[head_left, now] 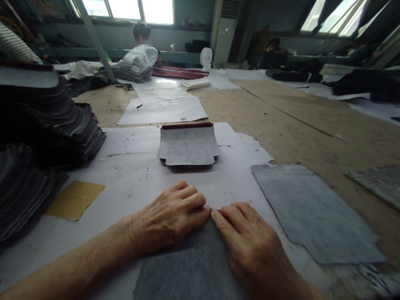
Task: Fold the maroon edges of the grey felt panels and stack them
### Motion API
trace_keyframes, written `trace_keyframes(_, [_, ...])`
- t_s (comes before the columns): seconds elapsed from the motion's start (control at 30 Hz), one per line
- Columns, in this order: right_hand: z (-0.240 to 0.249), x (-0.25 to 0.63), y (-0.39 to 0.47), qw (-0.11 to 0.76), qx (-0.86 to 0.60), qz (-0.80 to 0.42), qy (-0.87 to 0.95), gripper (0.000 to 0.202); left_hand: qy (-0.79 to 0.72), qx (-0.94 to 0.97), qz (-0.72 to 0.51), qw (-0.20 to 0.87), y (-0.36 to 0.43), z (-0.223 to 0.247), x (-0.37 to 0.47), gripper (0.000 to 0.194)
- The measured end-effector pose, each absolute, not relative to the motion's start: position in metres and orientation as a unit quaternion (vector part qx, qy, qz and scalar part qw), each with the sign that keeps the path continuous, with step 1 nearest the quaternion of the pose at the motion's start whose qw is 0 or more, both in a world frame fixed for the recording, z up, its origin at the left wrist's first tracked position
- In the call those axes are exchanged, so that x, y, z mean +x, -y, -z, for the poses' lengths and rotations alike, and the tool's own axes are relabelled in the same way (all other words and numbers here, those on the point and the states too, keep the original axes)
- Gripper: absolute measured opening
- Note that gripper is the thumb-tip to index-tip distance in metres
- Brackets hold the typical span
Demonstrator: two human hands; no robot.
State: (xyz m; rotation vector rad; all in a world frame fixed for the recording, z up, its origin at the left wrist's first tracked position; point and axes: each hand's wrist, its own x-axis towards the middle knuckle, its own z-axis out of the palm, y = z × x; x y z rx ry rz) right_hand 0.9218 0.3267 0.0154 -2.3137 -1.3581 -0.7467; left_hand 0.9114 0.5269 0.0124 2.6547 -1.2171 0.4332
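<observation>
A grey sheet of backed material [187,275] lies in front of me, running off the bottom of the view. My left hand [178,210] is closed on its far edge, fingers curled and thumb pressed down. Close beside it, my right hand [250,233] pinches the same edge, the two thumbs almost meeting. A dark strip of the edge shows between them. Just beyond my hands sits a small stack of grey pieces [189,146] with a dark red folded edge at its far side.
Tall stacks of dark pieces [78,133] rise at the left beside a yellow-brown card [76,200]. Flat grey sheets [306,208] lie at the right. White paper [125,146] covers the table. Farther back are a white fan [206,58], a metal pole [95,39] and two people.
</observation>
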Motion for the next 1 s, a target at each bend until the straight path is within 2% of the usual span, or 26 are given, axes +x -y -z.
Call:
trace_keyframes(0.27, [-0.007, 0.927, -0.322, 0.161, -0.801, 0.259, 0.515, 0.035, 0.395, 0.885, -0.154, 0.19, -0.557, -0.019, 0.905, 0.036])
trace_keyframes(0.4, [-0.007, 0.928, -0.325, 0.132, -0.806, 0.253, 0.519, 0.039, 0.4, 0.889, -0.15, 0.165, -0.567, -0.019, 0.9, 0.035])
trace_keyframes(0.57, [-0.014, 0.928, -0.33, 0.052, -0.803, 0.254, 0.537, 0.041, 0.413, 0.897, -0.125, 0.1, -0.563, -0.021, 0.898, 0.025])
trace_keyframes(0.73, [-0.032, 0.927, -0.346, -0.025, -0.798, 0.266, 0.54, 0.039, 0.425, 0.895, -0.12, 0.065, -0.56, -0.021, 0.899, 0.024])
trace_keyframes(0.8, [-0.034, 0.925, -0.357, -0.01, -0.793, 0.278, 0.542, 0.037, 0.423, 0.896, -0.117, 0.073, -0.561, -0.02, 0.9, 0.023])
trace_keyframes(0.9, [-0.027, 0.925, -0.368, 0.066, -0.775, 0.26, 0.573, 0.037, 0.412, 0.896, -0.117, 0.12, -0.566, -0.017, 0.9, 0.02])
trace_keyframes(1.0, [-0.016, 0.928, -0.369, 0.105, -0.761, 0.258, 0.586, 0.037, 0.388, 0.892, -0.129, 0.193, -0.578, -0.016, 0.9, 0.026])
